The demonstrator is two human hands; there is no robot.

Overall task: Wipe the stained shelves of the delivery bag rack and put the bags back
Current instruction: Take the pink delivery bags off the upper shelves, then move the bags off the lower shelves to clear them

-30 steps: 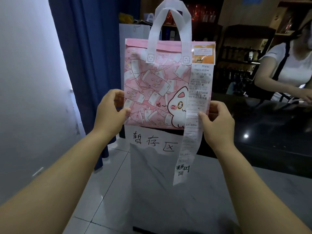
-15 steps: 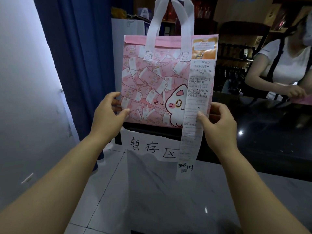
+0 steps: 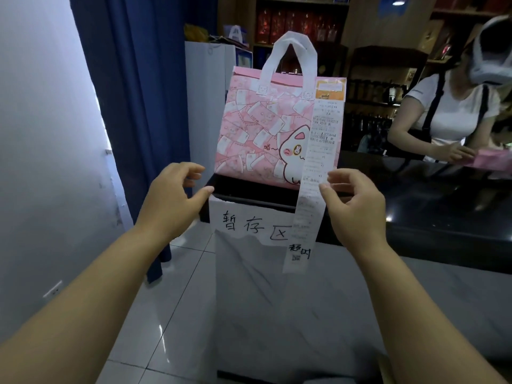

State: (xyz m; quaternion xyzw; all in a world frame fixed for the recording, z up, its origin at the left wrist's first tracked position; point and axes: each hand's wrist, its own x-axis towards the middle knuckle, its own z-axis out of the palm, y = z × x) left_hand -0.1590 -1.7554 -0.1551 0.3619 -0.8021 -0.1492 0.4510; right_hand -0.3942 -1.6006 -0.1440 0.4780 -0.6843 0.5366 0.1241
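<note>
A pink delivery bag (image 3: 257, 128) with a cartoon cat, white handles and a long receipt (image 3: 318, 167) hanging down its right side stands upright on the black top (image 3: 249, 194) of the rack. My left hand (image 3: 171, 200) hovers just left of the bag's lower corner, fingers loosely spread, holding nothing. My right hand (image 3: 352, 206) is at the bag's lower right, fingers relaxed and apart, next to the hanging receipt without gripping it. A white paper label (image 3: 249, 225) with handwritten characters hangs from the rack's front edge below the bag.
A dark counter (image 3: 432, 203) runs to the right, where a person in a white shirt (image 3: 448, 112) handles something pink. A blue curtain (image 3: 144, 92) and a white wall stand at left. Dark shelves with bottles (image 3: 299, 23) fill the background. The floor is tiled.
Both hands have let go of the bag, which now stands by itself on the black top. The hands have drawn back a little toward me.
</note>
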